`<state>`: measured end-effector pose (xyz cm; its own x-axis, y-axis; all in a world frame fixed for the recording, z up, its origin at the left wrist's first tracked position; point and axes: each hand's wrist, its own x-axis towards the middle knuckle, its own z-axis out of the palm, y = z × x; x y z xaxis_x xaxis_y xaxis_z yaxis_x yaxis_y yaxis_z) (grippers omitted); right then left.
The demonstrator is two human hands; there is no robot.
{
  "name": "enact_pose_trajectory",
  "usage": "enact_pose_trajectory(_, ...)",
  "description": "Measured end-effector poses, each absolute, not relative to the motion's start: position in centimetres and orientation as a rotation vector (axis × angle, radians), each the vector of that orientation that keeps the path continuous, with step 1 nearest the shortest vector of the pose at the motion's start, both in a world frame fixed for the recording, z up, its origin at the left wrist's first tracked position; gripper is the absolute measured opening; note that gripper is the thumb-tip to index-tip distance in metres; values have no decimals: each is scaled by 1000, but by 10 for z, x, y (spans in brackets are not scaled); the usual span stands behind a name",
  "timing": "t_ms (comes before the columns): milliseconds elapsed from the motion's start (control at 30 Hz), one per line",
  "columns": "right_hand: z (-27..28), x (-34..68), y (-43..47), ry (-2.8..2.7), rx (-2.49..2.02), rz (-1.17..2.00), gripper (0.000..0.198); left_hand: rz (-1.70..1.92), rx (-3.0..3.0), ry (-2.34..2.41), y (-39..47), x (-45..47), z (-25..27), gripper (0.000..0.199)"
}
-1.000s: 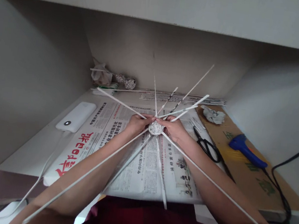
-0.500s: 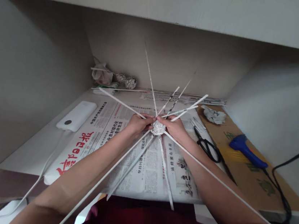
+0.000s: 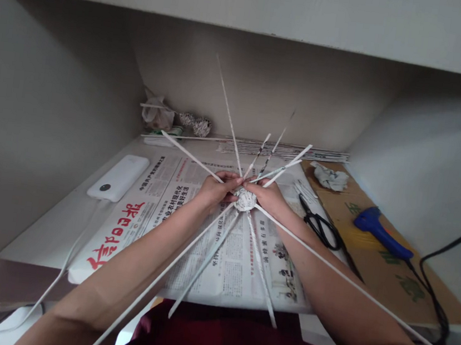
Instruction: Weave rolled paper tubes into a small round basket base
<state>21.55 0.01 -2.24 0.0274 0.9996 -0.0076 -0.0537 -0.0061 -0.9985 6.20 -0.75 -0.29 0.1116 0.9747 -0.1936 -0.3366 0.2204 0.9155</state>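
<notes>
Between my hands is a small round weave of rolled paper strips (image 3: pixel 245 200), with several long paper spokes fanning out from it. My left hand (image 3: pixel 219 189) pinches the weave's far left edge, thumb on top. On the opposite side my right hand (image 3: pixel 268 193) grips the far right edge, its fingers mostly hidden under the spokes. Both thumb tips nearly meet at the far rim. Spokes stretch toward the back wall, and others run over my forearms and toward my lap. Below the weave lies a printed newspaper (image 3: pixel 197 269).
Black-handled scissors (image 3: pixel 322 228) and a blue glue gun (image 3: pixel 382 233) lie to the right, the gun on a cardboard sheet (image 3: pixel 421 296). Crumpled paper (image 3: pixel 329 177) sits behind them. A white power bank (image 3: pixel 118 178) is on the left. Paper sticks (image 3: pixel 283 151) line the back wall.
The woven piece has turned and tilted slightly: its far spokes swing a little left, while the near ones shift right. Both hands keep their hold at the far rim.
</notes>
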Motion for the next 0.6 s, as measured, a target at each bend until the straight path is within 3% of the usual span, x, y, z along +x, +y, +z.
enact_pose_trajectory(100,-22,215,-2,-1215,-1174,1222,22,1184,846,1002,-9,63,-2,34)
enact_pose_trajectory(433,-18,208,-5,-1121,-1171,1229,42,1212,884,1027,-6,60,-6,30)
enact_pose_trajectory(600,-17,206,-6,-1075,-1180,1133,41,1175,878,1028,-5,60,-6,26)
